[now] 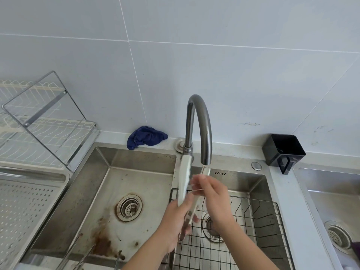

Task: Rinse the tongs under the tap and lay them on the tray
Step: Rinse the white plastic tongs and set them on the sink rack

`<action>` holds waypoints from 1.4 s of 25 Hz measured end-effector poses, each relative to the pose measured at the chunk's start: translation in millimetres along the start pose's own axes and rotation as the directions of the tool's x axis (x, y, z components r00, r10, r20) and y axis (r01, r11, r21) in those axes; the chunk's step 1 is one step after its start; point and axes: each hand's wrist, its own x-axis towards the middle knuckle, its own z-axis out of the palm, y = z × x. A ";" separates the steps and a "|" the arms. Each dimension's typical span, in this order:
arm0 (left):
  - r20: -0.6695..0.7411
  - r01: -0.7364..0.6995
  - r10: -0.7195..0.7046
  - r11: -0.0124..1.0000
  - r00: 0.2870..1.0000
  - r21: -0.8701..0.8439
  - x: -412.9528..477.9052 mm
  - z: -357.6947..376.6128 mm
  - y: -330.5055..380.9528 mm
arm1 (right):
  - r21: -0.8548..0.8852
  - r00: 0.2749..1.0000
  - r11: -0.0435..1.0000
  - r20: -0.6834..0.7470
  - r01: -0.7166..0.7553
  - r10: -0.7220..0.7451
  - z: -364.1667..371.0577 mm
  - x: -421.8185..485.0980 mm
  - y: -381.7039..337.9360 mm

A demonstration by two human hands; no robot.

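Hands [194, 207] around tongs [184, 182] under tap [202, 121]

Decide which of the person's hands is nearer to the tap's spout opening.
Right. The right hand has its fingertips just below and left of the spout opening, on one arm of the tongs. The left hand grips the tongs lower down, nearer the camera.

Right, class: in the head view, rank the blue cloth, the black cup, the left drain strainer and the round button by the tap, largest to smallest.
1. Blue cloth and black cup: look alike, unranked.
2. Left drain strainer.
3. Round button.
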 end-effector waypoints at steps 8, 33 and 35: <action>-0.038 -0.029 0.043 0.944 0.998 0.328 -18.9 -10.6 8.3 | -0.040 0.978 0.978 -0.042 -0.206 0.204 9.1 21.6 33.1; -0.127 0.021 0.042 0.890 0.991 0.456 -24.5 -31.2 24.0 | 0.022 0.935 0.940 -0.095 -0.341 0.341 17.0 35.8 38.3; -0.125 -0.014 0.087 0.870 0.988 0.494 -21.2 -29.0 24.9 | 0.107 0.933 0.928 -0.022 -0.356 0.360 18.7 32.0 35.6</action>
